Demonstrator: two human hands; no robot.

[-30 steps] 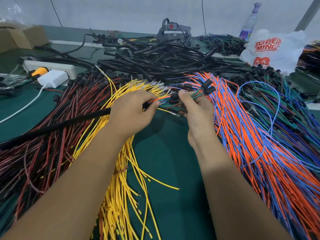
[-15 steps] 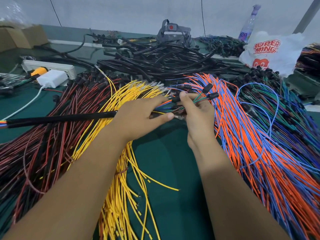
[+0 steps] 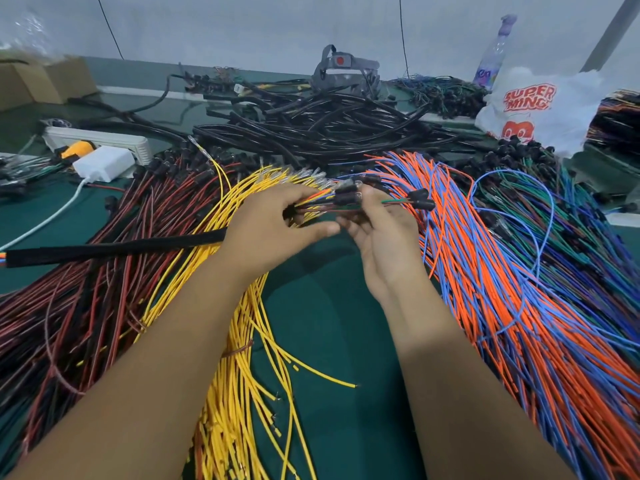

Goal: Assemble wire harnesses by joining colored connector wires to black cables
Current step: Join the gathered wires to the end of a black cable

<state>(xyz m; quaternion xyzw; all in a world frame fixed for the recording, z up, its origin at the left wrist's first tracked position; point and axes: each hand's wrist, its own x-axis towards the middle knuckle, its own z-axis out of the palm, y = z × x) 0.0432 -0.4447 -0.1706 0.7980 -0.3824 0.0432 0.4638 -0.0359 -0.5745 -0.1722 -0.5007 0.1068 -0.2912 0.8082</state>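
A dark green table mat (image 3: 322, 327) is covered by wire heaps below a pale wall. A black braided-sleeve cable (image 3: 114, 249) is gripped by the left hand (image 3: 273, 230); its coloured connector wires (image 3: 341, 199) are pinched by the right hand (image 3: 384, 244).

white plastic bag (image 3: 540, 112) printed "SUPER MING", bottle label unreadable

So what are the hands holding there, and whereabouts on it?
The left hand grips the black sleeved cable at its near end, where the colored wires fan out. The right hand pinches those wires by their black connectors.
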